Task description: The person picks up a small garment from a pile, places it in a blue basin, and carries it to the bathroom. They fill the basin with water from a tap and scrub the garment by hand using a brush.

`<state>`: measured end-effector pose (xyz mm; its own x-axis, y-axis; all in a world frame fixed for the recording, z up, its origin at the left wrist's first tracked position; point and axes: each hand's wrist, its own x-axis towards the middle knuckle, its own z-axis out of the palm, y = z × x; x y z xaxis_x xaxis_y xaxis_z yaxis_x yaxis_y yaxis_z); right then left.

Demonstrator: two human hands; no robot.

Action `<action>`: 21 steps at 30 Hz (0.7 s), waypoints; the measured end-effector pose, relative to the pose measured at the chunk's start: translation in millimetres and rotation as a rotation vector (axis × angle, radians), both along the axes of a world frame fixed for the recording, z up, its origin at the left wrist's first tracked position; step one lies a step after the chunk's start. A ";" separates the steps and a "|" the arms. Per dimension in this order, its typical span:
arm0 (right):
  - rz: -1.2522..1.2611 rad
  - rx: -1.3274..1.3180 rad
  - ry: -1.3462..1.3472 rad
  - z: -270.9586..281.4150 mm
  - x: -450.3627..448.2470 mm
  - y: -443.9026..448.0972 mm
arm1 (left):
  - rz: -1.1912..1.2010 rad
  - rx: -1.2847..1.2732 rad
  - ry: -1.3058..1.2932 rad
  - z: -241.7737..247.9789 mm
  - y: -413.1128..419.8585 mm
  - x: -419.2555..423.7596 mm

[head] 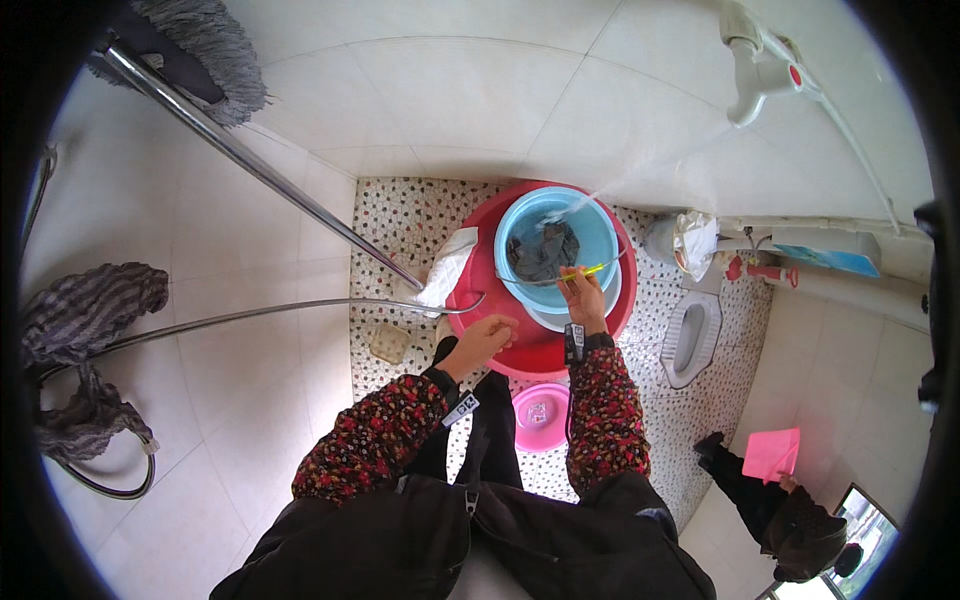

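My right hand (583,300) grips the yellow sleeve (582,273) on the wire handle of a light blue plastic bucket (555,301). Dark grey cloth (551,251) lies in the water inside, and a jet of water (600,191) from the wall tap (754,82) runs into it. Under the bucket, a pale basin (551,321) shows its rim, and both stand in a large red tub (480,285). Over the tub's near left rim hovers my left hand (484,345), fingers curled together, with nothing visible in them.
A metal mop pole (262,169) and a flexible hose (300,306) reach in from the left, the hose ending over the tub. A pink basin (540,420) sits near my feet. Rightward are a lined bin (664,238), a squat toilet (691,337) and another person (795,517) holding a pink dustpan (772,454).
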<state>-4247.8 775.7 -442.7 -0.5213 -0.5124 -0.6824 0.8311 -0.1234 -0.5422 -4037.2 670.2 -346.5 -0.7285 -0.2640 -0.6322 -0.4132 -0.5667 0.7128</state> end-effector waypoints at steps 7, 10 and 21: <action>-0.035 0.059 -0.114 -35.8 15.5 44.2 | 0.029 0.161 -0.147 -27.3 42.9 39.6; -0.022 0.085 -0.200 -50.1 26.0 41.2 | 0.024 0.169 -0.152 -38.4 52.4 54.0; -0.062 0.044 -0.118 -60.9 23.7 10.8 | 0.051 0.076 -0.284 -24.4 55.3 67.3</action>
